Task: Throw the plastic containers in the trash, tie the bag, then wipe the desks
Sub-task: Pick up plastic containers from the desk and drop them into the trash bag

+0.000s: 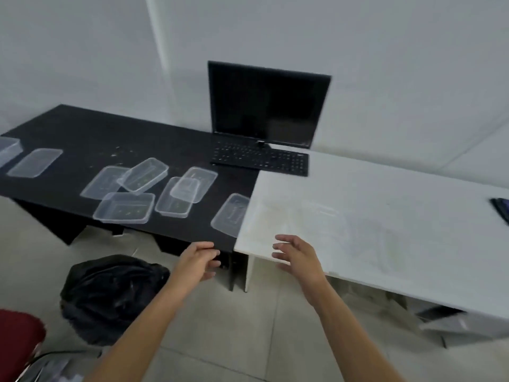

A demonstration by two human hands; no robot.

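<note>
Several clear plastic containers and lids lie scattered on the black desk [82,133], among them a tub [124,208] near the front edge, a tilted one [143,175] and a lid [230,215] by the white desk [385,216]. More faint clear containers [325,224] sit on the white desk. A black trash bag [110,296] stands on the floor below the black desk. My left hand [197,260] and my right hand [296,256] hover empty at the desks' front edge, fingers loosely spread, palms facing each other.
A black monitor [267,106] and keyboard [261,158] stand at the back where the desks meet. A dark object [501,208] lies at the white desk's right edge. A red chair [19,346] is at the lower left. Crumbs [118,154] dot the black desk.
</note>
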